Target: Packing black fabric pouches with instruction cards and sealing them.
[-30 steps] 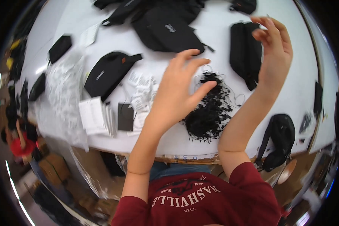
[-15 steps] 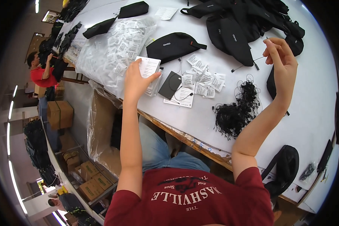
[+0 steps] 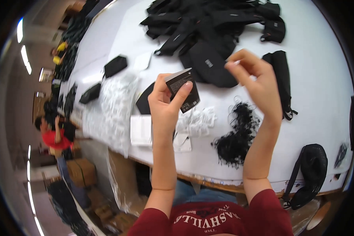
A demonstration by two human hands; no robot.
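Observation:
My left hand (image 3: pixel 165 96) is raised above the table, its thumb pressing a black card tag (image 3: pixel 192 101) with small pale print against the fingers. My right hand (image 3: pixel 259 80) hangs in the air to the right, fingertips pinched together; blur hides anything thin between them. Beyond it lies a black pouch (image 3: pixel 208 65). Below my right hand is a tangled heap of black tag strings (image 3: pixel 234 147). Loose white labels (image 3: pixel 200 120) lie near my left forearm, with a stack of white cards (image 3: pixel 141 129) on its other side. Another black pouch (image 3: pixel 143 103) is partly hidden behind my left hand.
Many black bags (image 3: pixel 196 19) are heaped at the far side. A clear plastic bag of white labels (image 3: pixel 112 106) lies at left. A long black bag (image 3: pixel 281 74) and a strapped black bag (image 3: pixel 312 173) lie at right. A person in red (image 3: pixel 55 133) stands beyond the left edge.
My left hand has lifted off the white card stack and moved right, now gripping a black card tag. My right hand has moved left and closer to it. The whole view has shifted.

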